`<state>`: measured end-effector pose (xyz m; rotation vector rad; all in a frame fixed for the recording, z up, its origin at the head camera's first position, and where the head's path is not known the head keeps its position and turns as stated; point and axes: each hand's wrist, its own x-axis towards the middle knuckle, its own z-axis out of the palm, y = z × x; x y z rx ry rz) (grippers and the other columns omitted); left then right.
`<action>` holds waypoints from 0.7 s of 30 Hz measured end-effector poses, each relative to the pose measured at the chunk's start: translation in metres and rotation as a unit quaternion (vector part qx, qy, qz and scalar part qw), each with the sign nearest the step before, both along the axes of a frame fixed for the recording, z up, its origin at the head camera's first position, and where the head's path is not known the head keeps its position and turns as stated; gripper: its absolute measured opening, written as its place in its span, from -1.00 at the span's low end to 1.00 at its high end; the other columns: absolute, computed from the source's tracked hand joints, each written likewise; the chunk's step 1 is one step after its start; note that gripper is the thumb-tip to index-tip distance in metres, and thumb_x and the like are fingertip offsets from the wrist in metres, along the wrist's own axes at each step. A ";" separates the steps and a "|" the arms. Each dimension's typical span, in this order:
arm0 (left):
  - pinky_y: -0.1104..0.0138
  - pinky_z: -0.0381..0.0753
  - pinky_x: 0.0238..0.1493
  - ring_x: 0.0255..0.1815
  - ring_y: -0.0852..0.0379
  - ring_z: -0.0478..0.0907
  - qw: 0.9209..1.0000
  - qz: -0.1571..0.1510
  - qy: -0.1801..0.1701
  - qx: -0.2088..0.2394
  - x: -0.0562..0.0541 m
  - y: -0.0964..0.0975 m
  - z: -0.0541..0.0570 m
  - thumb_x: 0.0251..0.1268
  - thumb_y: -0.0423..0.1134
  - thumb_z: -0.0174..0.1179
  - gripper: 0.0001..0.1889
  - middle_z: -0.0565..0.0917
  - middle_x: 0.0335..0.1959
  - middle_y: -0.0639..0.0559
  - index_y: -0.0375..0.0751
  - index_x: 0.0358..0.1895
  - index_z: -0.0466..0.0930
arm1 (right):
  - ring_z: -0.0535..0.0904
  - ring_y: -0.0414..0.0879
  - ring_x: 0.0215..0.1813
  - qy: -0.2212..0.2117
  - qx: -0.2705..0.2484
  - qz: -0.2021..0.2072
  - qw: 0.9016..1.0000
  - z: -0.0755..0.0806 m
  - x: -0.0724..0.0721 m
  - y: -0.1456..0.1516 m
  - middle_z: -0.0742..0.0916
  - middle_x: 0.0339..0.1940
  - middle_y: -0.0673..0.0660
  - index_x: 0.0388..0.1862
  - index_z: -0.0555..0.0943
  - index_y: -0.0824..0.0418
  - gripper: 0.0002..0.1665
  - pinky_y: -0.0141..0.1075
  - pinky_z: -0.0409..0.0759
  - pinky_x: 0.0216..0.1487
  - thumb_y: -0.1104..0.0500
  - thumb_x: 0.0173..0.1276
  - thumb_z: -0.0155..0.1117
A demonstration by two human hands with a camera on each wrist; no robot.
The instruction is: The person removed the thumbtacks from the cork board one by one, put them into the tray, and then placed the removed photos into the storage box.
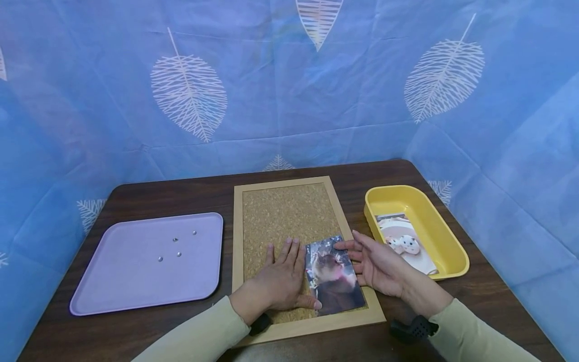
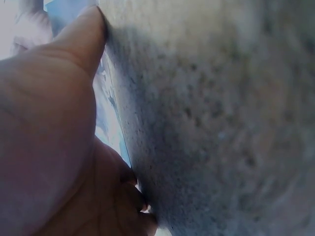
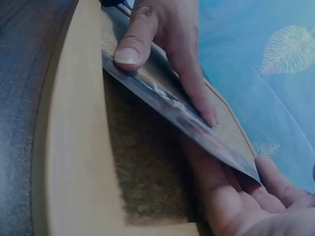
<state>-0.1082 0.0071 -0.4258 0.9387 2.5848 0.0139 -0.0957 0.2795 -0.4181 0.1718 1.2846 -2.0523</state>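
Observation:
A cat photo (image 1: 336, 291) lies over the lower right part of a wood-framed corkboard (image 1: 289, 211). My left hand (image 1: 282, 284) rests flat on the board with straight fingers along the photo's left side, and its thumb presses the lower left corner. At the right edge, my right hand (image 1: 380, 266) holds the photo, with some fingers beneath it. The right wrist view shows that edge of the photo (image 3: 172, 110) raised off the cork. Blurred cork (image 2: 216, 123) fills most of the left wrist view.
A lilac tray (image 1: 122, 281) with several small silvery pins (image 1: 179, 254) is on the left. To the right stands a yellow bin (image 1: 445, 241) holding another picture (image 1: 404, 244). Blue leaf-patterned cloth (image 1: 280, 85) hangs around the dark wooden table (image 1: 181, 201).

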 end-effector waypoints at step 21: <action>-0.28 -0.22 0.67 0.78 -0.15 -0.38 1.000 0.004 -0.011 0.007 0.000 0.000 0.001 0.20 0.70 -0.04 0.34 -0.32 0.76 -0.20 -0.21 0.75 -0.29 | 0.72 -0.11 -0.12 0.108 0.171 -0.012 0.979 -0.005 0.003 -0.010 0.66 -0.05 0.12 0.37 0.41 0.34 -0.46 -0.29 0.75 -0.20 0.42 0.47 0.29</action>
